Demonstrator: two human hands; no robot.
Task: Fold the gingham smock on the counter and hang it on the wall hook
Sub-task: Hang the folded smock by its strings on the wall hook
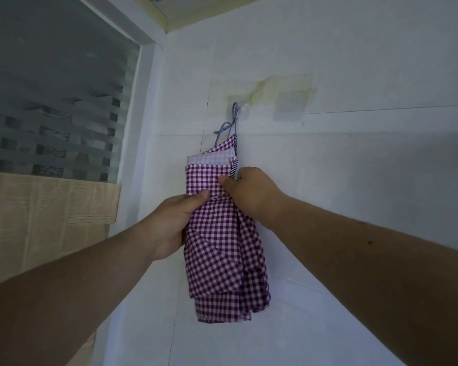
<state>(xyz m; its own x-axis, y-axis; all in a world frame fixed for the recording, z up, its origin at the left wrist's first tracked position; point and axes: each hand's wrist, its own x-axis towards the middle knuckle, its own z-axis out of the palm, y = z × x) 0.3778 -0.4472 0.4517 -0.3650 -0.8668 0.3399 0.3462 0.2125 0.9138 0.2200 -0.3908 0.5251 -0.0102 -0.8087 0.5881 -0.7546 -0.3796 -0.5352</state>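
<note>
The gingham smock [224,233], purple and white checked, hangs folded in a long narrow bundle against the white tiled wall [354,167]. Its thin blue-grey strap [229,128] runs up from the top of the bundle and loops over the small wall hook [238,110], which sits just left of a patch of yellowed tape residue [283,88] on the tiles. A paler inner layer of the cloth shows near the top of the fold, and the lower edges of the bundle hang loose at the near end.

The left hand [173,225] holds the left edge of the smock about halfway down; its thumb lies across the front of the cloth and its fingers curl behind, so this grip is pinching the folded fabric. The right hand [251,194] comes in from the right, a little higher, with its thumb pressed onto the front of the cloth and the other fingers tucked behind the right edge, so it too is clasped on the smock. The two thumbs lie close together at the middle of the bundle. Both bare forearms reach up from the near corners.

To the left stands a frosted window [53,101] in a white frame, with a beige curtain [45,215] covering its lower part.
</note>
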